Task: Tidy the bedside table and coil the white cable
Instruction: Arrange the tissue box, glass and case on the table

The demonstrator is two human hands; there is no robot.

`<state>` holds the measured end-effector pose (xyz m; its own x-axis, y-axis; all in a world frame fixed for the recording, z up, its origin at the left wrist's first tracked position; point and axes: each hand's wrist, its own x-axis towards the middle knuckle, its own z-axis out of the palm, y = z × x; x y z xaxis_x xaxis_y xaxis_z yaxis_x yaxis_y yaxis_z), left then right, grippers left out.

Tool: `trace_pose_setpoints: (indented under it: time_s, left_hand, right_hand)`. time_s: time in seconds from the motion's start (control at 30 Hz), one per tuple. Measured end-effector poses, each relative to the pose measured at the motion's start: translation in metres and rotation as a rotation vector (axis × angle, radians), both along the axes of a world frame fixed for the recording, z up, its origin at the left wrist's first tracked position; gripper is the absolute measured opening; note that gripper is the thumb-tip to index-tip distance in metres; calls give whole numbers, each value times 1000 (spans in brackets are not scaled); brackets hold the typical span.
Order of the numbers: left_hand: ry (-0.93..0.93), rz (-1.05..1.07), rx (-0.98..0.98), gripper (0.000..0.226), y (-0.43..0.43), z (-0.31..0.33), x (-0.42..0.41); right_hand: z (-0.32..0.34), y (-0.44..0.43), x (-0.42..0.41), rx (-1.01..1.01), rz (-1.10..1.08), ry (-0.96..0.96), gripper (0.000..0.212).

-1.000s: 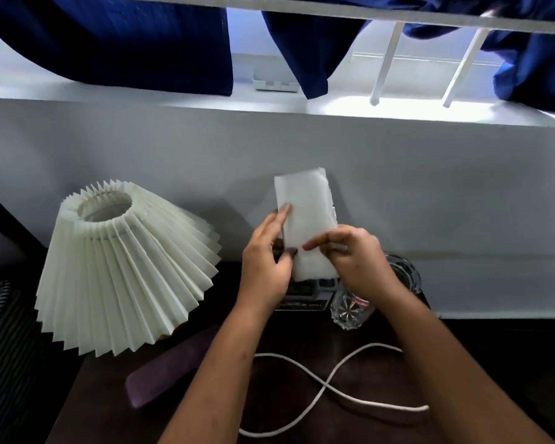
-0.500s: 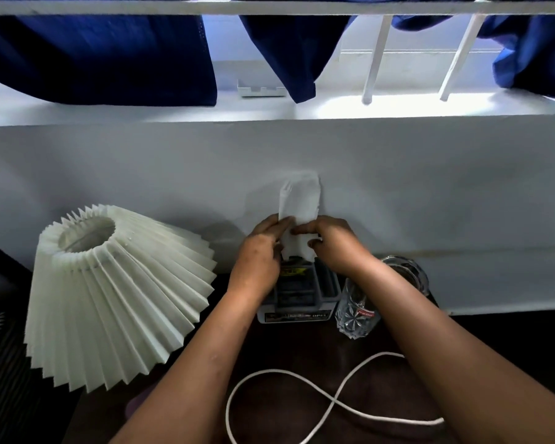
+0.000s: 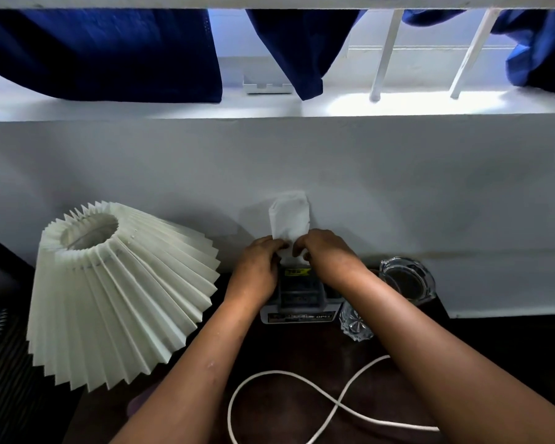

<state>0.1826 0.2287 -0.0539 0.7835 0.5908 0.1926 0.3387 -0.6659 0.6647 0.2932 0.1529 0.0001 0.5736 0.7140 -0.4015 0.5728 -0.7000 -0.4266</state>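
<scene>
On the dark bedside table (image 3: 285,408), white cable (image 3: 334,408) lies looped; left hand (image 3: 257,267) and right hand (image 3: 327,257) pinch a tissue (image 3: 289,219)

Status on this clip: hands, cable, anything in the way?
Left hand, right hand pinch white tissue above grey box. White cable uncoiled, untouched. Cut glass nearby.

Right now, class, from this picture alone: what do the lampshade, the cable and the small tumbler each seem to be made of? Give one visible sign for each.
Lampshade: probably stiff paper or thin fabric, matte cream; it holds sharp, even pleats.
Cable: white and matte, likely a plastic or rubber sheath; it bends in smooth loops.
Tumbler: clear cut glass, possibly plastic; its faceted base glints.
</scene>
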Motion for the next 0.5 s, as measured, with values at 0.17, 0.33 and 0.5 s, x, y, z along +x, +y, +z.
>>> trace_pose_setpoints:
  time_s: [0.17,0.33,0.5]
  left_hand:
    - [29,-1,50,30,0,1,2]
    - [81,-12,65,30,0,-1,3]
    - [66,28,44,31,2,-1,1]
  right_hand:
    - [-10,-21,9,211,78,-222,32]
    - [-15,-21,10,57,56,-169,43]
    - [-21,-24,6,67,80,-152,51]
